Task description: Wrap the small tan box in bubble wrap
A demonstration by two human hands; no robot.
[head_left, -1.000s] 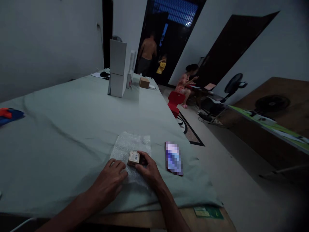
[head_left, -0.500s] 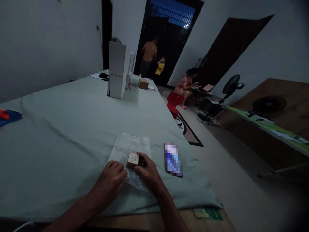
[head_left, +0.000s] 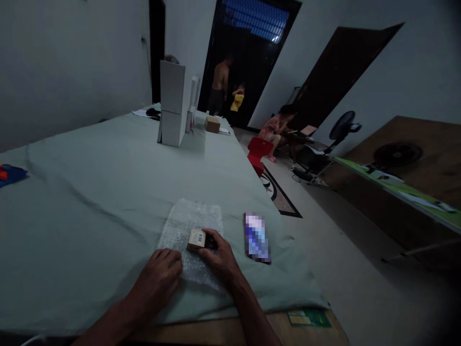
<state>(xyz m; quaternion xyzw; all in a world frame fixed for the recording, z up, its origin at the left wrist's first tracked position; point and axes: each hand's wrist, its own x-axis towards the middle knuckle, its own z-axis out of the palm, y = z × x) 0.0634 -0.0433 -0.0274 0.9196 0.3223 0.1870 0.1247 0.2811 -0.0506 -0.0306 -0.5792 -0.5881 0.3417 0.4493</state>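
A small brown box (head_left: 197,239) with a white label lies on a sheet of bubble wrap (head_left: 190,222) spread on the pale green tablecloth (head_left: 108,182). My right hand (head_left: 219,257) grips the box's right side with curled fingers. My left hand (head_left: 158,278) rests just left of the box on the near edge of the bubble wrap, fingers bent down onto it. A phone (head_left: 256,238) lies flat to the right of the wrap.
White boxes (head_left: 172,103) stand stacked at the table's far end beside a small cardboard box (head_left: 212,124). A blue and red item (head_left: 9,173) lies at the left edge. People stand in the doorway and one sits by a red stool (head_left: 260,149). Fans and another table are on the right.
My left hand has slid a little back and down, away from the box. My right hand stays on the box. The view has shifted slightly.
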